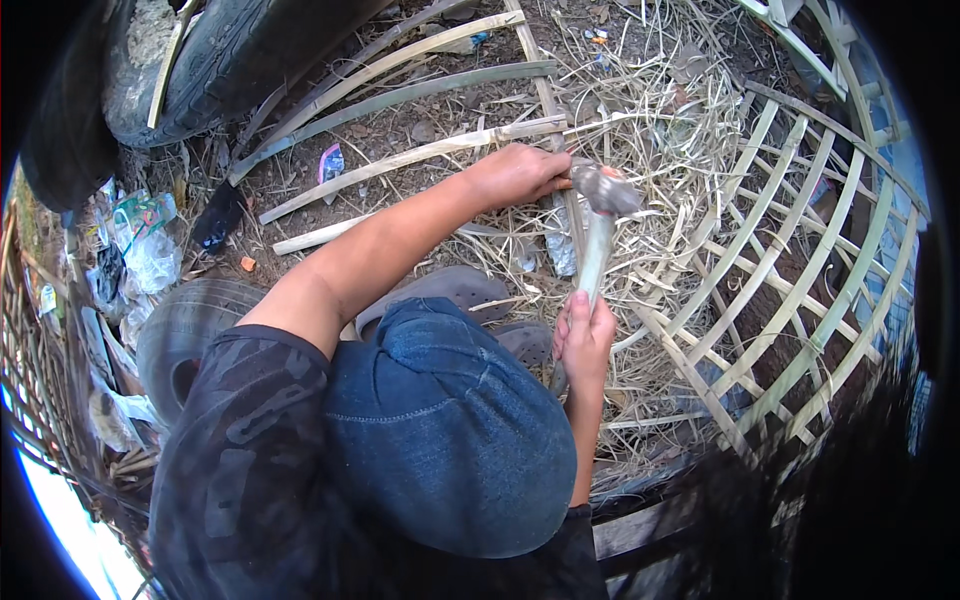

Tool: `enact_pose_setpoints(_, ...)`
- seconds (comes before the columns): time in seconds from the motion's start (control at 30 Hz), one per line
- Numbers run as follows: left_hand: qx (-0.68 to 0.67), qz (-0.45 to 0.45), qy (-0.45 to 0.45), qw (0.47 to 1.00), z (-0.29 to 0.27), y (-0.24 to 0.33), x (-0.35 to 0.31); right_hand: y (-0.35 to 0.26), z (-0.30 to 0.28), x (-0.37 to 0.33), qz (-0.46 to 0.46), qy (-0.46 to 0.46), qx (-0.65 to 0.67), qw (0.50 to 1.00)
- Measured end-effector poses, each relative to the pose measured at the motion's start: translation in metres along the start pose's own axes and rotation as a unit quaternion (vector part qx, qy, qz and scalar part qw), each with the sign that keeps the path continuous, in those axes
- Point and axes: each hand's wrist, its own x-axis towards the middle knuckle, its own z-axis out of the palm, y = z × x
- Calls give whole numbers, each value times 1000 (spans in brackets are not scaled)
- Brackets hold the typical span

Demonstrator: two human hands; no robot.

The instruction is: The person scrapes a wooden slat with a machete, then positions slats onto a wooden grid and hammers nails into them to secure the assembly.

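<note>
My right hand [585, 335] is wrapped around the pale handle of a hammer [597, 250]. The hammer's worn, greyish head is up beside the fingertips of my left hand [522, 177]. Those fingers are pinched together over an upright bamboo strip [543, 88], and the hammer head partly hides whatever is between them. Several split bamboo slats [410, 153] run leftward from this strip, spaced apart in a rough row on the ground. My left forearm reaches across the lower slats.
A woven bamboo lattice panel [790, 270] stands at the right. Bamboo shavings [660, 130] litter the soil. Large tyres [235, 75] are at the upper left, with plastic litter [150, 255] below. A dark-handled blade [218, 215] lies near the slats. My knee, in blue denim [450, 430], is raised.
</note>
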Motion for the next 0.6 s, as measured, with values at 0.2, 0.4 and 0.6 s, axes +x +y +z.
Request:
enact_pose_setpoints(0.2,-13,7,17,1000,-1,5,3,-3,-6,5,16,6,-10,1000)
enact_pose_setpoints(0.4,-13,5,14,1000,-1,1,0,0,-4,4,17,-2,-28,999)
enact_pose_setpoints(0.6,-21,13,13,1000,0,1,0,3,-2,3,46,-3,-23,999)
